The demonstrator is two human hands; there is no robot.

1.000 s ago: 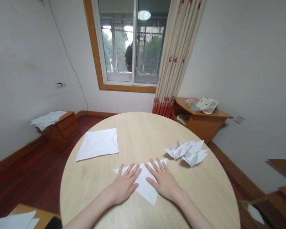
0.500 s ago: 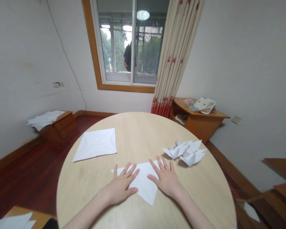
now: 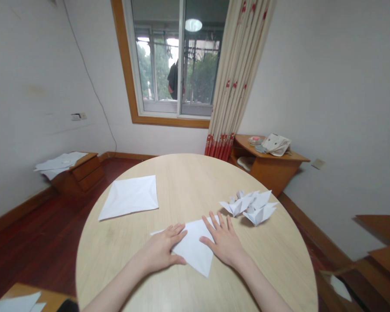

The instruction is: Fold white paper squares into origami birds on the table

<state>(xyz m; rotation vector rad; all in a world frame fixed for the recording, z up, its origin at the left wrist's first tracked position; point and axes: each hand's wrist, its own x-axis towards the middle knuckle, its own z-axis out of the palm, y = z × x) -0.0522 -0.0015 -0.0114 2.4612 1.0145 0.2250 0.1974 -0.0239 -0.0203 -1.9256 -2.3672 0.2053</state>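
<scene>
A white sheet of paper folded into a triangle (image 3: 195, 248) lies flat on the round wooden table (image 3: 182, 173), one corner pointing toward me. My left hand (image 3: 164, 249) rests palm down over its left part, fingers fairly close together and stretched out, thumb apart. Across the right part lies my right hand (image 3: 223, 240), its fingers spread flat and the thumb pointing left. Neither hand grips anything. Both palms hide the paper's left and right portions. Just beyond my right hand sits a cluster of folded paper figures (image 3: 251, 206).
A stack of white paper (image 3: 130, 197) lies at the table's left. A small cabinet with papers (image 3: 81, 171) stands by the left wall. At the right back is a corner cabinet (image 3: 266, 167) holding a cloth bag (image 3: 275, 144). More sheets (image 3: 17, 303) lie at lower left.
My left hand's fingers have drawn closer together on the paper. My right hand stays spread in nearly the same place. The whole view has shifted slightly.
</scene>
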